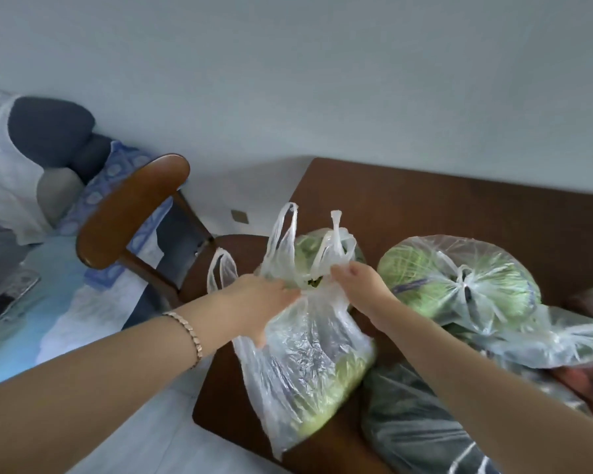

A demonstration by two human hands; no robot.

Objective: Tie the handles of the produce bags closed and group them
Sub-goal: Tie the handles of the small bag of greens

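A clear plastic produce bag (308,364) with pale green vegetables stands at the left edge of the brown table (408,203). My left hand (257,299) grips the bag's gathered neck from the left. My right hand (360,285) pinches the same neck from the right. Two loose handles (285,234) stick up above my hands. To the right lies a bag of green cabbage (459,278) with its handles knotted. Another clear bag (562,340) lies beside it, and a bag of dark greens (415,422) lies near the front.
A wooden chair (131,213) stands left of the table, its seat partly under the table's edge. Beyond it a person lies on a bed with a blue patterned sheet (117,176). A phone (11,295) lies at the far left. The wall runs behind the table.
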